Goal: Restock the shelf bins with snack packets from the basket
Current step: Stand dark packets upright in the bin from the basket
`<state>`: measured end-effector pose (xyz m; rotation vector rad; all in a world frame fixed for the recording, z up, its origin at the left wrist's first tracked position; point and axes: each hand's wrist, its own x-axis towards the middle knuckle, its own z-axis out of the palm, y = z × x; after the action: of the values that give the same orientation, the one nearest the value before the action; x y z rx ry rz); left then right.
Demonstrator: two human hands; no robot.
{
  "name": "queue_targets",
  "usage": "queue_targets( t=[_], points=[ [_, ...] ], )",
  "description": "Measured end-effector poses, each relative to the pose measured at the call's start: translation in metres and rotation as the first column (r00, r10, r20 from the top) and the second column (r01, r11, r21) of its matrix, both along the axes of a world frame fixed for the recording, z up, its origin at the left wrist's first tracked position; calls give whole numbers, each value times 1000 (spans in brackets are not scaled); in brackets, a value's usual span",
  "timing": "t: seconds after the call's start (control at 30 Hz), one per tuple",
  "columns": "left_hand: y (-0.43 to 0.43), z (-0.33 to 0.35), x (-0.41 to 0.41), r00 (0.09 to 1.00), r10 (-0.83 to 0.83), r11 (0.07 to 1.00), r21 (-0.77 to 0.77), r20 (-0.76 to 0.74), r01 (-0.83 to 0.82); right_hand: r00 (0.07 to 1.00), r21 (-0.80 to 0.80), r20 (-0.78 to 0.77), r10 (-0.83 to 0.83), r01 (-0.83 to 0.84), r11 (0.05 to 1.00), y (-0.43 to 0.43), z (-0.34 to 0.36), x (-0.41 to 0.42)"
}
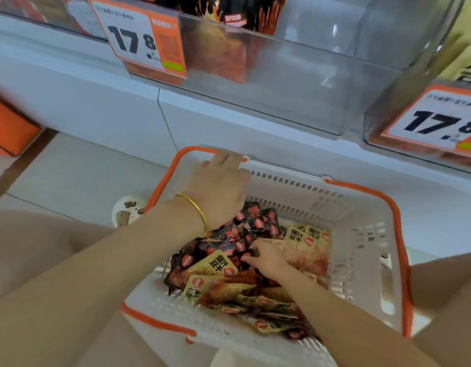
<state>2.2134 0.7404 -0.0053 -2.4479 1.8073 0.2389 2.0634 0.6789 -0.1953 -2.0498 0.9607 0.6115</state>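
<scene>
Snack packets: a loose heap in the basket, low in the view at 6 o'clock.
- Black packets: heaped toward 10 o'clock inside the basket, red round marks on their faces.
- Yellow packets: lying from 2 o'clock round to 6 o'clock, some on top of the black ones.

Basket: white slotted plastic with orange handles, on pale floor tiles, its far rim close to the white shelf base.

Left hand: at 11 o'clock of the basket, gold bangle on the wrist. Fingers pressed together and bent over the far rim where an orange handle joins it.

Right hand: in the middle of the heap. Fingers spread and bent, tips touching black packets. Whether any packet is pinched cannot be told.

Shelf bins: clear plastic, at 12 o'clock of the view above the basket.
- Middle bin: black flame-printed packs standing at its back.
- Bin at 2 o'clock: yellow packs.

Price tags: orange-edged, each reading 17.8, one at 11 o'clock, one at 3 o'clock.

Orange box: at 9 o'clock, blurred.
</scene>
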Motion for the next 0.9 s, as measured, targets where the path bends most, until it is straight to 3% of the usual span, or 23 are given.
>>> queue_targets(
  t=[0.07,0.17,0.33,0.43,0.53,0.63,0.7,0.77,0.83,0.9],
  points=[
    [-3,-1,-2,1000,-9,999,35,-3,9,997,11,66,-45,45,999,1,0,2],
    [-6,-2,-1,1000,-28,997,76,-9,28,939,160,240,-245,211,964,-24,29,7],
    [-9,1,1,988,27,994,112,-151,-10,841,310,465,-277,138,941,-65,123,17],
    [-11,12,2,906,132,991,19,-402,-136,711,385,569,-414,215,898,-63,162,14],
    [-11,32,10,818,63,956,-200,-571,-213,644,460,585,-493,237,856,-54,190,8],
    [-10,57,16,689,-50,848,-395,-723,-353,649,431,633,-422,157,888,-49,220,7],
    [-10,75,17,643,-133,724,-517,-754,-456,618,406,687,-382,110,907,-48,252,13],
    [-9,89,22,700,-205,510,-685,-684,-520,536,380,760,-368,94,920,-53,288,23],
    [-6,99,33,846,-161,323,-837,-508,-441,400,335,837,-374,166,927,-61,323,41],
    [-2,100,48,959,-1,302,-914,-283,-269,281,271,896,-344,266,925,-72,348,62]
  ],
)
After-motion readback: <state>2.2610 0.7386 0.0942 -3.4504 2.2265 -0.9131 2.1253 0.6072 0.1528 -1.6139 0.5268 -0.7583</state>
